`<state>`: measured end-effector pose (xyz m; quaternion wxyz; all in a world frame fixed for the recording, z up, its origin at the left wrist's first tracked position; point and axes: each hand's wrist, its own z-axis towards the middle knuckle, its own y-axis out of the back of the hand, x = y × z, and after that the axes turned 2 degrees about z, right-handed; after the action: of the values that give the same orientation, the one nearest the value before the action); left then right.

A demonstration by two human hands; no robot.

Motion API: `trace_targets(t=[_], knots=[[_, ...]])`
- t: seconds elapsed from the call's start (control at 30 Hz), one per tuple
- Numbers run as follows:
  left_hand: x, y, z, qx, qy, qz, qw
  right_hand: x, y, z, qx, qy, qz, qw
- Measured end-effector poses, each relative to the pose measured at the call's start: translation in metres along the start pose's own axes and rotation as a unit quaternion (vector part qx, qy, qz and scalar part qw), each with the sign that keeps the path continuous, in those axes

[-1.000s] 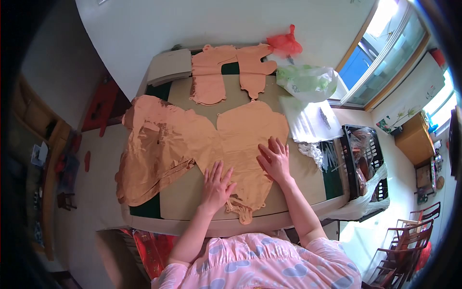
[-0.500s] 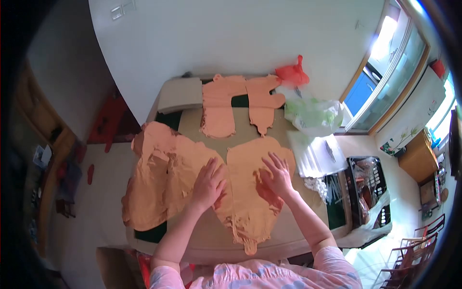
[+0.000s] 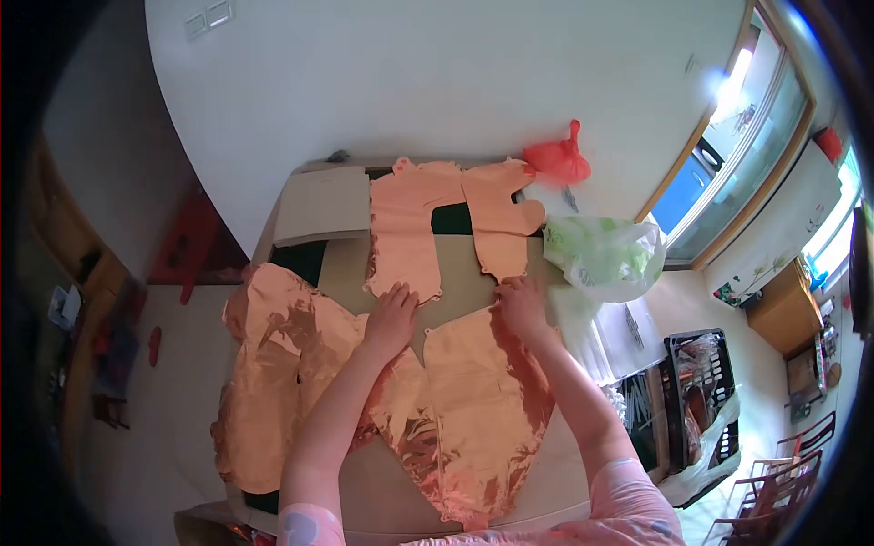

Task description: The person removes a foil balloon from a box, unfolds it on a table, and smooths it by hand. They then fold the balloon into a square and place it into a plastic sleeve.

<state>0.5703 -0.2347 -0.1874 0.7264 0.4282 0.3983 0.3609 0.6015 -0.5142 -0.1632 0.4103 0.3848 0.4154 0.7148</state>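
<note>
Several flat rose-gold foil pieces lie on the table. My left hand (image 3: 392, 320) rests with its fingertips at the lower edge of the upper left foil piece (image 3: 403, 241). Its fingers lie flat and slightly apart. At the lower tip of the upper right foil piece (image 3: 503, 223), my right hand (image 3: 521, 309) has its fingers bent together on the edge. A heart-shaped foil piece (image 3: 473, 391) lies beneath and between my forearms. Left of it is a large crinkled foil piece (image 3: 264, 400).
Grey-beige board (image 3: 323, 202) at the back left; red plastic bag (image 3: 557, 159) and green-white plastic bag (image 3: 601, 255) at the back right. Clear plastic sleeves (image 3: 628, 341) lie on the right, beside a black crate (image 3: 674, 400) of packaged items.
Both hands have moved forward from the heart-shaped piece to the lower ends of the upper pieces. My right fingers, spread before, are now bent together. The camera view has shifted.
</note>
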Motion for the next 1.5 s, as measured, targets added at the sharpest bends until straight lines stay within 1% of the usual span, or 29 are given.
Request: trace_targets(t=[0.07,0.1,0.2,0.3,0.37,0.47,0.57,0.67,0.77,0.87,0.97,1.07,1.17,1.2,1.27,1.37,1.47,1.5], knots=[[0.007,-0.01,0.004,-0.033,0.001,0.012,0.999,-0.018,-0.012,-0.002,-0.037,0.002,-0.015,0.999],[0.008,-0.011,0.007,-0.031,0.002,0.008,0.999,-0.019,-0.012,0.0,-0.056,0.004,-0.023,0.998],[0.012,-0.014,0.009,-0.032,-0.006,0.008,0.999,-0.014,-0.013,0.0,-0.07,0.036,-0.01,0.997],[0.016,-0.017,0.01,-0.049,-0.04,0.032,0.997,0.015,-0.019,0.014,-0.055,0.112,0.069,0.99],[0.018,-0.013,0.013,-0.046,-0.058,0.047,0.996,0.044,-0.028,0.026,-0.057,0.145,0.172,0.973],[0.013,-0.001,0.021,0.027,0.012,0.012,0.999,0.078,-0.049,0.04,-0.038,0.19,0.225,0.955],[0.011,0.003,0.022,0.017,-0.01,0.038,0.999,0.088,-0.057,0.047,0.038,0.178,0.201,0.963],[0.024,-0.016,0.021,-0.066,-0.042,0.064,0.995,0.092,-0.065,0.046,0.015,0.159,0.22,0.962],[0.023,-0.009,0.031,-0.043,0.067,-0.024,0.997,0.092,-0.065,0.049,0.024,0.157,0.202,0.966],[0.018,0.009,0.034,-0.034,0.134,-0.127,0.982,0.095,-0.062,0.052,0.015,0.145,0.197,0.969],[0.024,0.002,0.032,-0.082,0.119,-0.131,0.981,0.094,-0.066,0.055,0.02,0.129,0.204,0.97],[0.027,0.002,0.028,-0.059,0.13,-0.151,0.978,0.094,-0.065,0.056,0.016,0.144,0.189,0.971],[0.027,-0.007,0.021,-0.142,0.11,-0.115,0.977,0.095,-0.07,0.06,0.009,0.131,0.169,0.977],[0.026,-0.003,0.022,-0.14,0.119,-0.115,0.976,0.099,-0.07,0.062,0.008,0.049,0.22,0.974],[0.021,0.004,0.02,-0.134,0.138,-0.114,0.975,0.106,-0.071,0.064,0.01,-0.116,0.315,0.942],[0.021,0.007,0.02,-0.139,0.137,-0.137,0.971,0.089,-0.096,0.078,-0.136,-0.159,0.429,0.879],[0.024,0.004,0.019,-0.146,0.099,-0.06,0.982,0.084,-0.085,0.079,-0.076,-0.16,0.395,0.902],[0.023,0.004,0.018,-0.14,0.054,-0.04,0.988,0.085,-0.084,0.079,-0.073,-0.162,0.396,0.901]])
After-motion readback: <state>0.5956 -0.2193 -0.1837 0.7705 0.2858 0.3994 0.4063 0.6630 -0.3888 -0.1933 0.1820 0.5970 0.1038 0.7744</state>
